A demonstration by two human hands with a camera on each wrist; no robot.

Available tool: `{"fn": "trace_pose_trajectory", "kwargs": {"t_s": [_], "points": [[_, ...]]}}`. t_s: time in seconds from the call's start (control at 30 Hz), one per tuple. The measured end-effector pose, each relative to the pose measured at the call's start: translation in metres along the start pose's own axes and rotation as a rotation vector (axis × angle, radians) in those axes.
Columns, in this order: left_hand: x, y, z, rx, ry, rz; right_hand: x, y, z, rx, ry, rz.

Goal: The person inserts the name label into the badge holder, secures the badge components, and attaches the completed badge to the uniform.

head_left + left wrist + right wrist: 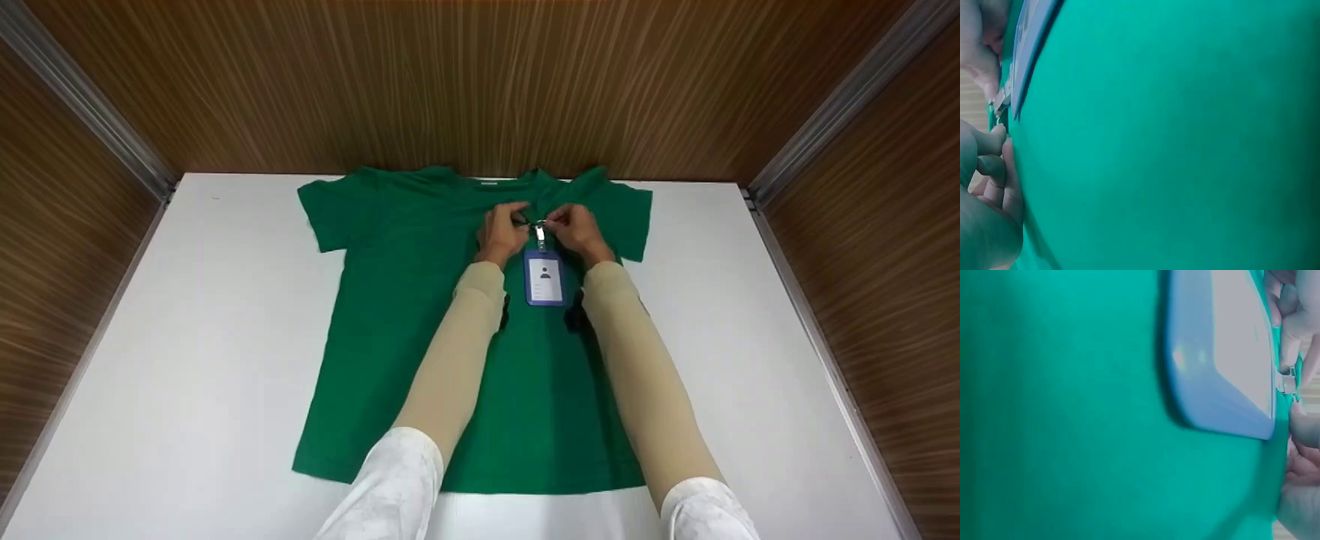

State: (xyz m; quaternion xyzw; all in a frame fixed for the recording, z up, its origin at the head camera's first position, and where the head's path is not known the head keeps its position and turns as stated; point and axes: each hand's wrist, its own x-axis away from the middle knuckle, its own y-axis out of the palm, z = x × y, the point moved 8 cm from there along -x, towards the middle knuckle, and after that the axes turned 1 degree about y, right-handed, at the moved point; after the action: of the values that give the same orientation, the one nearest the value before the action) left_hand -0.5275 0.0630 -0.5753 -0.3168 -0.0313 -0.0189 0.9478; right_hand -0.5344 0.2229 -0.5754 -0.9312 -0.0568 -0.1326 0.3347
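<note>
A green T-shirt (420,315) is spread on the white table (225,360), its collar toward the back wall. On its upper chest, right of the middle, lies an ID badge (544,277) in a blue holder, a silver clip (540,235) at its top. My left hand (504,232) pinches at the left side of the clip's thin metal top, beside a small raised fold of green fabric. From the other side my right hand (576,229) pinches that same metal end. Both wrist views show the fingertips meeting close to the clip (1286,382); they partly hide the fastening.
Behind the shirt rises a wood-grain panel (465,90). More wood-grain panels stand at the left (67,225) and right (885,247), with grey metal strips (840,97) along the corners. A small white label (489,183) shows inside the collar.
</note>
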Motion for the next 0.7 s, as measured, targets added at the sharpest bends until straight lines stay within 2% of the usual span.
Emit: {"fn": "trace_pose_trajectory", "kwargs": {"t_s": [0.27, 0.47, 0.7], "points": [[-0.002, 0.001, -0.005, 0.049, -0.019, -0.014, -0.003, -0.002, -0.002, 0.058, 0.02, -0.013], [0.0, 0.005, -0.002, 0.027, -0.018, -0.042, -0.004, -0.012, 0.004, 0.065, 0.097, 0.077], [0.001, 0.01, 0.0, 0.036, -0.039, -0.076, -0.005, -0.024, 0.01, 0.078, 0.144, 0.178]]}}
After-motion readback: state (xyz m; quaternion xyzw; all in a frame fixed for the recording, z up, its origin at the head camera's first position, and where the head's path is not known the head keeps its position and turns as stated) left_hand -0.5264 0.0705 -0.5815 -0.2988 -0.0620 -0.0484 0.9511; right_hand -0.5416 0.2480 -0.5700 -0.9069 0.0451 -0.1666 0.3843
